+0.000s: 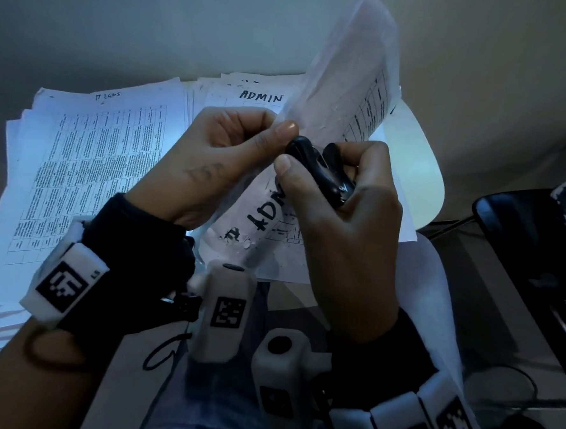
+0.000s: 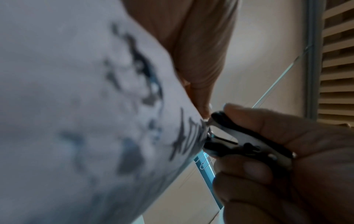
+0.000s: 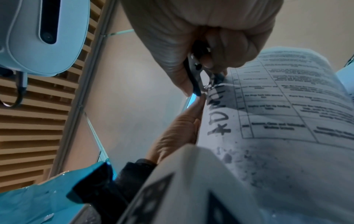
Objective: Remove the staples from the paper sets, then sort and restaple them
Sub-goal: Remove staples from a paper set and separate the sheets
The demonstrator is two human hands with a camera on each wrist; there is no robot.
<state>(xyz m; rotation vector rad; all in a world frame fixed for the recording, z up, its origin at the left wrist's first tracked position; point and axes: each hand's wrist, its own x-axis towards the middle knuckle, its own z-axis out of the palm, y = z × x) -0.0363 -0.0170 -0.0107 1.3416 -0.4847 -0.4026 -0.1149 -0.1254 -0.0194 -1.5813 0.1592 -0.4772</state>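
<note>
A paper set marked "ADMIN" by hand is held up in front of me, its far pages curling upward. My left hand pinches its top corner between thumb and fingers. My right hand grips a black staple remover by its two handles. In the left wrist view the staple remover has its metal claws at the edge of the paper set. The right wrist view shows the staple remover biting at the corner of the paper set beside the handwriting.
A tall stack of printed sheets lies at the left, and a second pile headed "ADMIN" sits behind the hands. A white round table edge shows at right, with a black chair beyond it.
</note>
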